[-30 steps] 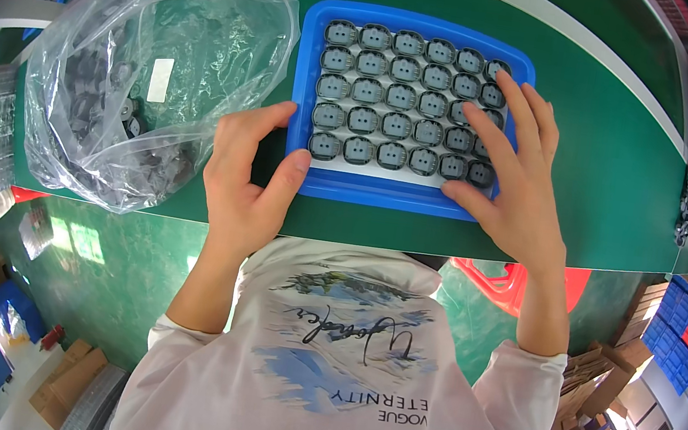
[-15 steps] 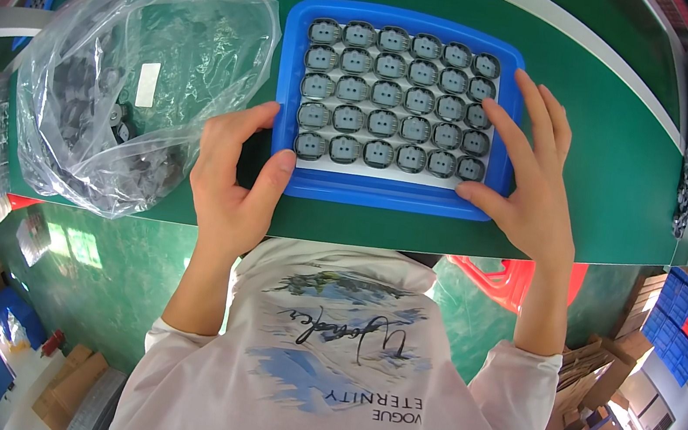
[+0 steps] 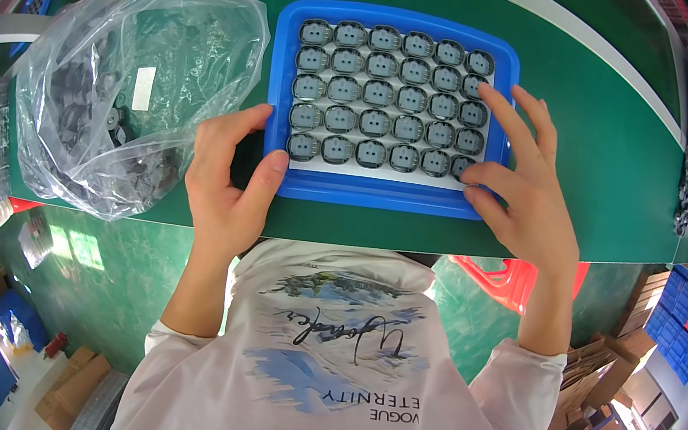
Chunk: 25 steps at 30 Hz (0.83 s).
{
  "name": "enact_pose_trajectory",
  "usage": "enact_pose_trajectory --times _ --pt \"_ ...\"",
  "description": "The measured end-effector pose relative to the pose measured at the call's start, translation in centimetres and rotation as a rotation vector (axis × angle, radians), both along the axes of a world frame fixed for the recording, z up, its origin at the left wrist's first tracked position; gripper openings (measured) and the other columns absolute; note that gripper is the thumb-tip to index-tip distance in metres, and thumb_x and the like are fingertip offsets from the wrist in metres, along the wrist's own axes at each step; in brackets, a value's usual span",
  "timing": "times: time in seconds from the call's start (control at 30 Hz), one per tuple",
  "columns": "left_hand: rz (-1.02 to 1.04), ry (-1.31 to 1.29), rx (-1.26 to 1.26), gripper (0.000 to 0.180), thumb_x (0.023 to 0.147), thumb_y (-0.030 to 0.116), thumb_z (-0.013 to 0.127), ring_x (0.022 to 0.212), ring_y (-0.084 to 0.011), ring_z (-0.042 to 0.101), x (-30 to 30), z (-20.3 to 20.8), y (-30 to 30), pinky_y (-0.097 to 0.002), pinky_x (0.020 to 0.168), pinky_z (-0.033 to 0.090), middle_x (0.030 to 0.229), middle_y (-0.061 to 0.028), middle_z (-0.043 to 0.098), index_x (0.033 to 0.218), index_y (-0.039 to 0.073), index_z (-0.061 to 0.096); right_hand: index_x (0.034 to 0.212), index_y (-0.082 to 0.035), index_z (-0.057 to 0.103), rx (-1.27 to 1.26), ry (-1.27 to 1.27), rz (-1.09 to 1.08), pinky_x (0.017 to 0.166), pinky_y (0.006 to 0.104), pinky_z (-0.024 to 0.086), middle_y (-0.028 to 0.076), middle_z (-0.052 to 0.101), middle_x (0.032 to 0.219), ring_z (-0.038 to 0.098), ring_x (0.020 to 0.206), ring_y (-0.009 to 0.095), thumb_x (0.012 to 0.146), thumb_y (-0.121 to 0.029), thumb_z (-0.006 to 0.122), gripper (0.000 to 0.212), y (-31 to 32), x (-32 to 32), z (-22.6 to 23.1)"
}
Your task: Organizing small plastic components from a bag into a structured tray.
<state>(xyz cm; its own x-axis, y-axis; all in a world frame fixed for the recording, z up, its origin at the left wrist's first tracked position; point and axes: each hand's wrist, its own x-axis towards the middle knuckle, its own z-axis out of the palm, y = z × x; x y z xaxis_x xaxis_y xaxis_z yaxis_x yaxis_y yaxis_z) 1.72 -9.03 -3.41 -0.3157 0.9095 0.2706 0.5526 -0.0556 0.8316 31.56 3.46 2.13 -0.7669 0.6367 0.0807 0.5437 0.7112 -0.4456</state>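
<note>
A blue tray (image 3: 365,192) lies on the green table in front of me, with rows of small dark grey oval plastic parts (image 3: 378,95) on a white base. At the tray's near left corner, my left hand (image 3: 228,177) has its thumb on the rim and its index finger against the left side. Over the right edge reaches my right hand (image 3: 526,183), fingers apart. Its index finger and thumb are by the nearest part in the right-hand column, while another fingertip touches a part farther up. Whether it presses these parts cannot be seen.
Left of the tray stands a clear plastic bag (image 3: 136,98) with loose dark parts inside and a white label. A red plastic stool (image 3: 510,282) shows beyond the table's near edge. Blue bins (image 3: 682,315) and cardboard boxes (image 3: 604,366) are stacked at the right.
The tray has shifted slightly left, my left hand along with it. My right hand's index finger has drawn down from the middle of the right column toward the near corner part.
</note>
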Motion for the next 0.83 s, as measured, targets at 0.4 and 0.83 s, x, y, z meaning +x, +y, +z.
enact_pose_trajectory --times 0.4,0.83 --pt "-0.001 -0.003 -0.013 0.04 0.085 0.014 0.075 0.101 -0.0259 0.061 0.1 0.0 0.0 -0.0356 0.091 0.049 0.11 -0.0125 0.067 0.123 0.003 0.066 0.08 -0.006 0.072 -0.01 -0.014 0.03 0.12 0.0625 0.021 0.014 0.044 0.156 0.028 0.147 0.046 0.069 -0.006 0.078 0.012 0.4 -0.1 0.1" --pt "-0.111 -0.691 -0.156 0.074 0.099 0.021 0.065 0.142 -0.0256 0.04 1.1 3.7 0.4 -0.0391 0.119 0.024 0.149 -0.0203 0.045 0.157 0.0 0.025 0.143 -0.014 0.058 -0.933 0.356 -0.827 0.11 0.0447 0.042 0.013 0.059 0.139 0.052 0.129 0.033 0.092 -0.01 0.07 0.052 -0.7 1.4 -1.6"
